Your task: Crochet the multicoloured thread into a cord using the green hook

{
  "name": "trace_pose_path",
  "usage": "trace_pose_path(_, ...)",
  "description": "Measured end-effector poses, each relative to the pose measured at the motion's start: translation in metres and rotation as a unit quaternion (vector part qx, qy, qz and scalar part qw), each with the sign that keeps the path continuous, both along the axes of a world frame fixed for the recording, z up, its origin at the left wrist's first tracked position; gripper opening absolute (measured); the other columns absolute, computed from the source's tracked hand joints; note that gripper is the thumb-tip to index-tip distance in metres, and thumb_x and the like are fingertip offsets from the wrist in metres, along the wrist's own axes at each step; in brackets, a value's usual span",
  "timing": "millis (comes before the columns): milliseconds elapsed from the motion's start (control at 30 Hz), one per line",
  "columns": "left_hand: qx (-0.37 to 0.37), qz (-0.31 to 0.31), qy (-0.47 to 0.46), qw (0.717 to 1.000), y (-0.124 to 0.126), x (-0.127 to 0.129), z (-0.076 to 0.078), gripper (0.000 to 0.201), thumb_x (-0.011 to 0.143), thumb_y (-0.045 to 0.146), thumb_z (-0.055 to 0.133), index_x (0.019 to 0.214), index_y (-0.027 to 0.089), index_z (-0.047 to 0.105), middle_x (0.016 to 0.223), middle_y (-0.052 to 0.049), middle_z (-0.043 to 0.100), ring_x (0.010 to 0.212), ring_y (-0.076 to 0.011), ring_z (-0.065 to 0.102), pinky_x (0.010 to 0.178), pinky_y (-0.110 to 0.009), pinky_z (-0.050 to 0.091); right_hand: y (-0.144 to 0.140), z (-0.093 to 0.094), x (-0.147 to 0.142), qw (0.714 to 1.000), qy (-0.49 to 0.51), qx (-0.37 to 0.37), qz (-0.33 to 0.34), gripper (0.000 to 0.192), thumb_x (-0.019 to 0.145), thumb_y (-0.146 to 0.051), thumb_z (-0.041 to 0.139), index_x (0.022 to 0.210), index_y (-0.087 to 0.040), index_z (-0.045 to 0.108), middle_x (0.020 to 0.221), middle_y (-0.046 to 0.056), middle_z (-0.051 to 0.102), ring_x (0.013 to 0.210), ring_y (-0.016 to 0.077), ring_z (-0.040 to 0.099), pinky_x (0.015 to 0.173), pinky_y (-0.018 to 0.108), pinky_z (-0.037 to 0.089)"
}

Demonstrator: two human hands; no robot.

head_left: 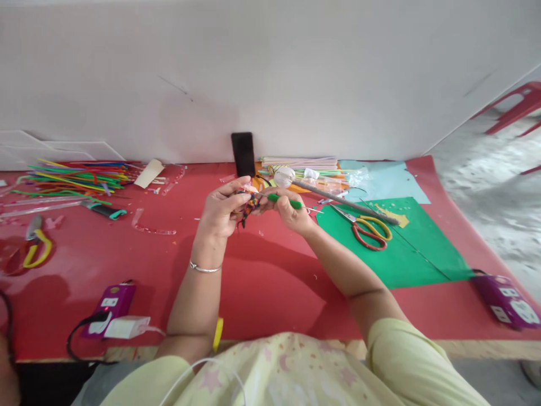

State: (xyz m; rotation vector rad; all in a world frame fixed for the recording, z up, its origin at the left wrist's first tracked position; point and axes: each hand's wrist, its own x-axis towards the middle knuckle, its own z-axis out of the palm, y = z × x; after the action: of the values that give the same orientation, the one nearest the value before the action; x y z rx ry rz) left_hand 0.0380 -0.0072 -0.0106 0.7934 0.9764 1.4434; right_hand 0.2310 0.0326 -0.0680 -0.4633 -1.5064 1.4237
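In front of my chest, my left hand (220,210) pinches a small piece of dark multicoloured yarn work (250,205) with a pink part at its top. Dark yarn ends hang below it. My right hand (293,214) is closed around a crochet hook with a green handle (295,204). Thin metal sticks out of the handle to the right, while its other end points at the yarn work. The right fingertips meet the piece, and whether the hook's tip is inside it I cannot tell. Just behind the right hand lies a grey stick with a round white head (284,177).
Scissors (369,231) lie on a green sheet (406,259) at right. A black phone (243,155) leans against the white wall. Leftward are colourful pipe cleaners (84,180), a cutter knife (103,210) and more scissors (38,248). Purple power strips (116,301) sit near both front corners.
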Motion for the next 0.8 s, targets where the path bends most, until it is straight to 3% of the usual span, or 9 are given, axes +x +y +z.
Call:
trace_pose_path(267,-0.018,-0.021,0.009,1.000,0.001,-0.009,0.000,0.042,0.055,0.018,0.096,0.097,0.019,0.093,0.056,0.007,0.062,0.042,-0.0030,0.034,0.044,-0.021,0.019,0.002,0.010,0.014,0.990,-0.057,0.127,0.019,0.066,0.107,-0.082,0.065,0.114,-0.019,0.081,0.117,0.013,0.082,0.098,0.0249,0.087,0.091,0.039,0.073)
trace_pose_path(567,-0.015,-0.035,0.024,0.999,0.001,-0.012,0.000,0.041,0.058,0.019,0.094,0.098,0.018,0.092,0.061,0.003,0.069,0.043,-0.0042,0.038,0.043,-0.021,0.019,0.007,0.024,0.021,0.951,-0.089,0.298,-0.004,0.038,0.122,-0.047,0.057,0.117,-0.022,0.084,0.117,0.011,0.088,0.117,0.0235,0.084,0.109,0.037,0.066)
trace_pose_path(800,-0.002,-0.090,0.029,0.995,-0.001,-0.019,-0.003,0.043,0.060,0.018,0.092,0.104,0.018,0.094,0.066,0.000,0.073,0.045,-0.0051,0.042,0.045,-0.021,0.023,0.002,0.032,0.025,0.953,-0.088,0.290,0.022,0.040,0.123,-0.044,0.054,0.112,-0.021,0.085,0.112,0.010,0.088,0.116,0.0234,0.083,0.110,0.038,0.067)
